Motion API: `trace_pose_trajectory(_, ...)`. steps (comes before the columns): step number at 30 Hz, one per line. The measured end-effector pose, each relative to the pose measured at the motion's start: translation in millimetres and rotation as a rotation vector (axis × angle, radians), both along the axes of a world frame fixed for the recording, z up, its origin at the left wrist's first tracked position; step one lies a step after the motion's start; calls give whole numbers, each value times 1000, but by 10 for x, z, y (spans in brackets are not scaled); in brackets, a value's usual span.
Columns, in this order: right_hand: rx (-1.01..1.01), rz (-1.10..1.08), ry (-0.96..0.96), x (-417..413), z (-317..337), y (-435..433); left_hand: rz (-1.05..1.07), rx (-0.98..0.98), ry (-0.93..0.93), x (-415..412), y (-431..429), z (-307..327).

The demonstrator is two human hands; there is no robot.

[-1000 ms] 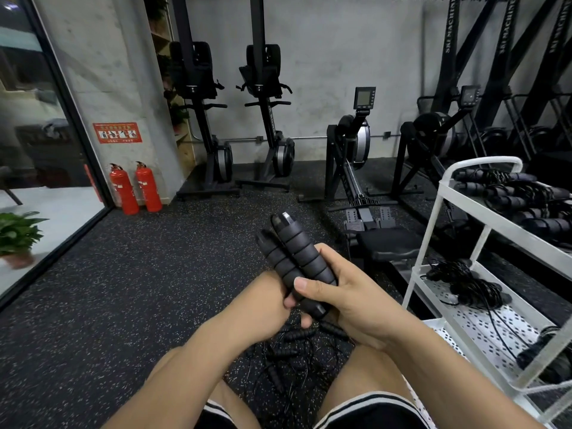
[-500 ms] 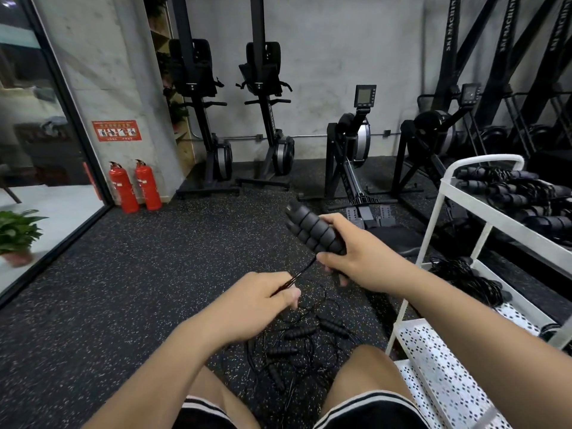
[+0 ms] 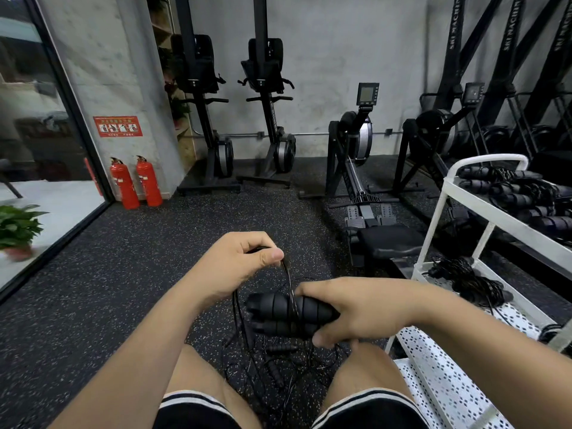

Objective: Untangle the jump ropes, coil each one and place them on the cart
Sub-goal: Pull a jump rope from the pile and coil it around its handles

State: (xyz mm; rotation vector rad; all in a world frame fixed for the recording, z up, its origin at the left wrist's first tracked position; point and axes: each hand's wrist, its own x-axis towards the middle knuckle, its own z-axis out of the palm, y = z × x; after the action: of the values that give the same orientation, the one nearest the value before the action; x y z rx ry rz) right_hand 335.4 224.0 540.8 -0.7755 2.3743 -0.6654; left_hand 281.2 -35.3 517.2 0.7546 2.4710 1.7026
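Low at centre, on speckled floor (image 3: 123,289): tangled jump ropes (image 3: 278,360), black and loose. Just above, right hand (image 3: 365,311) curled tight round two ribbed black handles (image 3: 278,314), side by side, long axis level across the view, free ends pointing left. Higher, left hand (image 3: 235,261) pinching thin cord (image 3: 289,280) between thumb and forefinger. At right, white cart (image 3: 433,230): coiled ropes (image 3: 520,196) on top shelf, another bundle (image 3: 470,280) on middle shelf. Farthest, black uprights (image 3: 512,23) lettered "SKI MACHINE"; red wall sign (image 3: 117,126), writing unreadable.
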Motion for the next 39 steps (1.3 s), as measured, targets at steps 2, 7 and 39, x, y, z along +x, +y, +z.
trace_pose_trajectory(2, -103, 3, 42, 110, 209, -2, -10, 168, -123, -19, 10, -91)
trace_pose_trajectory(7, -378, -114, 198, 168, 471, 8, 0, 202, -240, -5, 153, -299)
trace_pose_trajectory(39, -782, -61, -230, 156, 221, 67, -8, 376, -257, 201, 224, -218)
